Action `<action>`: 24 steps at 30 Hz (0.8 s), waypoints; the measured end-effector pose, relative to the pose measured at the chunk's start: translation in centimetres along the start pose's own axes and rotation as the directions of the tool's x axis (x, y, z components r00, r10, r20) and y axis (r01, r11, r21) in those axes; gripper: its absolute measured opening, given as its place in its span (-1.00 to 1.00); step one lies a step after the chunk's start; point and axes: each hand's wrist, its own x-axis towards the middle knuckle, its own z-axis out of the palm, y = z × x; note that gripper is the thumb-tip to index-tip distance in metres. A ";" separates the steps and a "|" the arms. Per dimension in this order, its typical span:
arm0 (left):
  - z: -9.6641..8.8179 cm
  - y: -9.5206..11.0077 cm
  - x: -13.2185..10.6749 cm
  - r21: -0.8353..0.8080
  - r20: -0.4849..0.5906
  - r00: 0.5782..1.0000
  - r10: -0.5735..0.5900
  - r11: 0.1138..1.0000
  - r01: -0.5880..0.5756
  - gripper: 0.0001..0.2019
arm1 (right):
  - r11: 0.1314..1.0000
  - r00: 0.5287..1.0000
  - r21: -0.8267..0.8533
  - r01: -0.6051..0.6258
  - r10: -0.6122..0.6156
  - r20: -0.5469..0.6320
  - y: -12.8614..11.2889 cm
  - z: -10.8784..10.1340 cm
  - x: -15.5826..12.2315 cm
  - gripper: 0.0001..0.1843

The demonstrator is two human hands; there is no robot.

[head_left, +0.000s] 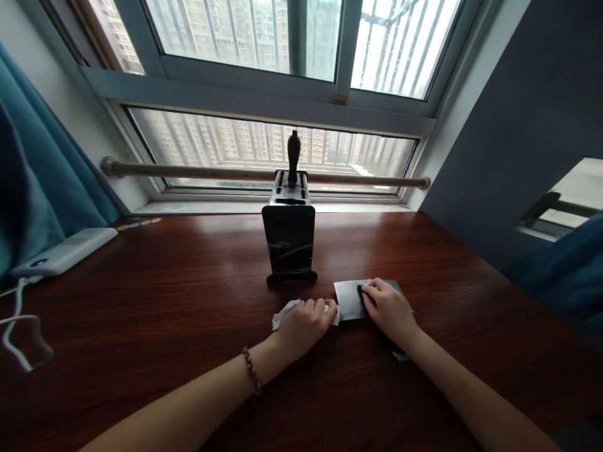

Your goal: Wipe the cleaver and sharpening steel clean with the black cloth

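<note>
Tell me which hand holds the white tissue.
The left hand, with a bracelet on its wrist, holds the white tissue; the bare-wristed right hand is over the flat silvery piece.

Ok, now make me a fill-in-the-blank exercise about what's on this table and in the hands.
1. The left hand holds a crumpled tissue that is ____ in colour.
2. In the picture, the silvery blade at the right hand is to the tissue's ____.
3. The beaded bracelet circles the ____ wrist.
4. The number of handles rising from the knife block is ____.

Missing words: white; right; left; one.
</note>
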 end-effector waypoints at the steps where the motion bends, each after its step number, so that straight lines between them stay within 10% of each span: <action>1: 0.0 0.0 0.0 0.000 0.002 1.000 0.002 1.000 -0.002 -0.79 | 0.996 0.998 -0.064 -0.064 0.065 0.015 0.7 -0.1 0.2 -0.75; 10: -0.1 -0.1 0.0 -0.006 0.005 1.000 0.005 1.000 -0.005 -0.78 | 0.927 0.941 -0.185 -0.327 0.337 0.021 5.8 -0.2 1.5 -0.71; 15: 0.0 0.0 0.0 -0.011 -0.005 1.000 -0.005 1.000 0.005 -0.79 | 0.999 0.998 0.039 -0.002 0.000 0.068 2.3 -0.5 0.8 -0.75; 19: 0.1 0.0 -0.1 -0.021 -0.010 1.000 -0.015 1.000 0.015 -0.81 | 0.859 0.933 0.378 0.345 -0.357 -0.040 -1.1 -0.3 -0.6 -0.73; 24: 0.2 0.1 -0.1 -0.032 -0.008 1.000 -0.016 0.999 0.016 -0.82 | 0.865 0.945 0.389 0.317 -0.325 -0.046 -1.8 0.0 -1.2 -0.71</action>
